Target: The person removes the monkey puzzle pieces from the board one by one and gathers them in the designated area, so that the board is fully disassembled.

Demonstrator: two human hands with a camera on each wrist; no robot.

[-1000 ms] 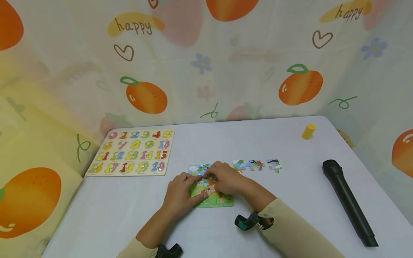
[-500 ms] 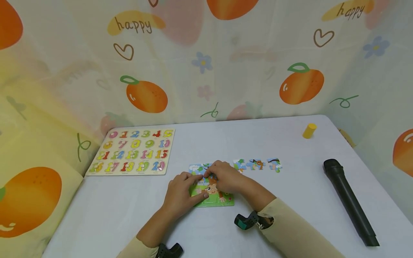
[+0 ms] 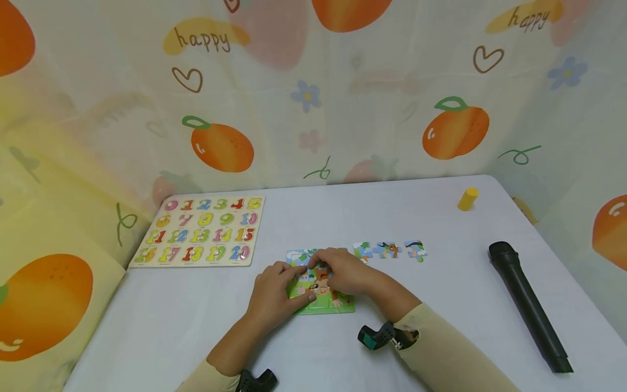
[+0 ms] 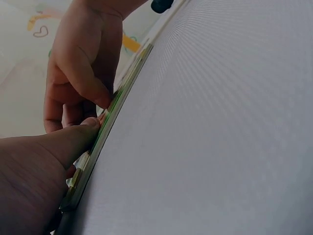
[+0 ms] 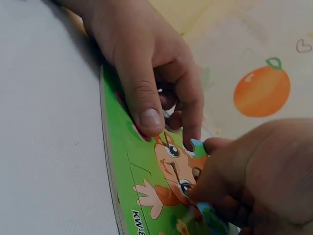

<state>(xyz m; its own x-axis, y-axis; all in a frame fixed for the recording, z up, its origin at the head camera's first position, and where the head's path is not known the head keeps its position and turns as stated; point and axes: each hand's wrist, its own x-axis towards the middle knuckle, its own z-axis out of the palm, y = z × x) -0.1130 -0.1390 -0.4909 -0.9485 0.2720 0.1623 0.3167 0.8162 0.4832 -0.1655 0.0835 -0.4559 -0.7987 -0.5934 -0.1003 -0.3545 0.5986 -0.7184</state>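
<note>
Left hand, fingers relaxed, is steadying the jigsaw; right hand is pinching a piece, seemingly seating it; next likely needing flush pressing.

Fruit-printed cloth behind white table

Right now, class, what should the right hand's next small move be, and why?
Probably to press the blue-edged piece down into the puzzle: the right hand seems to pinch it, its blue edge looks raised in the right wrist view, and the left hand rests on the puzzle, which should keep it steady.
</note>
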